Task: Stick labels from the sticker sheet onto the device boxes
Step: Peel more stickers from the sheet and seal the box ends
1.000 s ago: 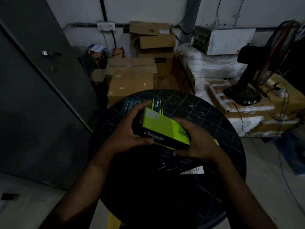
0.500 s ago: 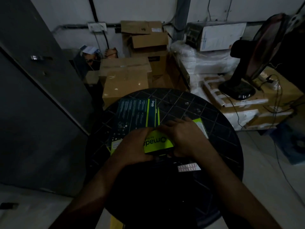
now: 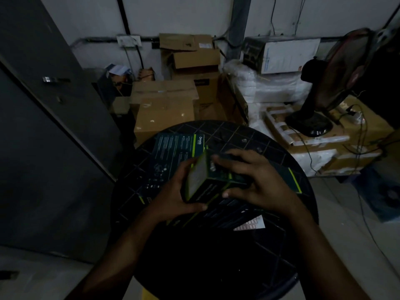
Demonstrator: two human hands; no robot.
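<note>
Turning the device box (image 3: 207, 180) above the round table (image 3: 244, 135), left hand (image 3: 173, 191) and right hand (image 3: 257, 180) both gripping it; we want the label face up, sticker sheet (image 3: 250, 223) lying just nearer us.

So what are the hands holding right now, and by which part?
Both hold one device box: left hand at its left end and underside, right hand over its top and right side.

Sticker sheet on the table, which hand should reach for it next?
Probably the right hand: the sticker sheet lies just below it, while the left hand cradles the box from the far side.
</note>
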